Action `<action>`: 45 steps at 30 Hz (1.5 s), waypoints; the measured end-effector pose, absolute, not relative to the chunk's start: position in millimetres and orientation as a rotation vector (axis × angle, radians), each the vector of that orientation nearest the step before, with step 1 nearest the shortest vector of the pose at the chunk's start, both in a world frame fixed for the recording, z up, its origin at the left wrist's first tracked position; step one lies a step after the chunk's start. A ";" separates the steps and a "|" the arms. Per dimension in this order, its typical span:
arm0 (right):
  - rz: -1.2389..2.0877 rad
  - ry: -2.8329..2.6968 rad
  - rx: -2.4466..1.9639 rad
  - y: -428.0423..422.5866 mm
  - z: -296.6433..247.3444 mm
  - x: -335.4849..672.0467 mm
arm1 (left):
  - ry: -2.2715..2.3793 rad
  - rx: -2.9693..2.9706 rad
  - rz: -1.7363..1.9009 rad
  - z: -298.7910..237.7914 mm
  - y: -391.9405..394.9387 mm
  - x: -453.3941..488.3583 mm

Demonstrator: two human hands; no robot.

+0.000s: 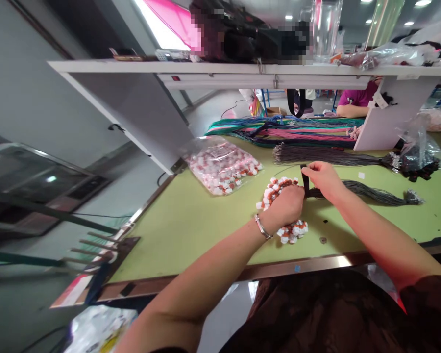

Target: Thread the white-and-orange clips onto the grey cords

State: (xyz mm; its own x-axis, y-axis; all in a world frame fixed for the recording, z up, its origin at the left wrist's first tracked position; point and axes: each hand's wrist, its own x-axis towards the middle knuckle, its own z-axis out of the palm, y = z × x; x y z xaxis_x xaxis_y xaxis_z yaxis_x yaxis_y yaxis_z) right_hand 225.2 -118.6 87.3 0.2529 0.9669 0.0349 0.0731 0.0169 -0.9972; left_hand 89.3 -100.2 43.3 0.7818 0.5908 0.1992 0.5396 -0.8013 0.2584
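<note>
Black strip (pixel 306 183) pinched by right hand (pixel 324 178); left hand (pixel 287 206) clasping wires (pixel 371 191).

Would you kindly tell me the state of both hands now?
Left hand: closed around the cable bundle near its connectors.
Right hand: pinching a black strip.

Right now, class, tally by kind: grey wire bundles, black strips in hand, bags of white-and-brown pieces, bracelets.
Grey wire bundles: 2 (one in the left hand, one behind)
Black strips in the right hand: 1
Bags of white-and-brown pieces: 1
Bracelets: 1
Total: 5
</note>
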 end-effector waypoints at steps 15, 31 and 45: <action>0.391 -1.613 -1.625 -172.6 55.8 244.1 | 0.960 2.163 0.567 57.6 -83.9 82.6; 0.614 -1.748 -1.588 -169.3 21.6 233.9 | 0.534 1.740 0.518 54.2 -76.1 66.1; 0.875 -1.411 -1.776 -103.0 94.1 222.7 | 0.854 2.214 0.852 37.6 -100.0 72.1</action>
State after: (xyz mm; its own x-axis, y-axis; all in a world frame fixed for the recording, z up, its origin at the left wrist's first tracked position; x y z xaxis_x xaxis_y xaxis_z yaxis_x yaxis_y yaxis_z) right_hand 222.7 -103.0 94.1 0.1803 0.9801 -0.0834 0.5104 -0.1657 -0.8438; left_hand 72.1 -100.0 37.6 0.5849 0.7358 0.3411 0.3431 -0.6056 0.7180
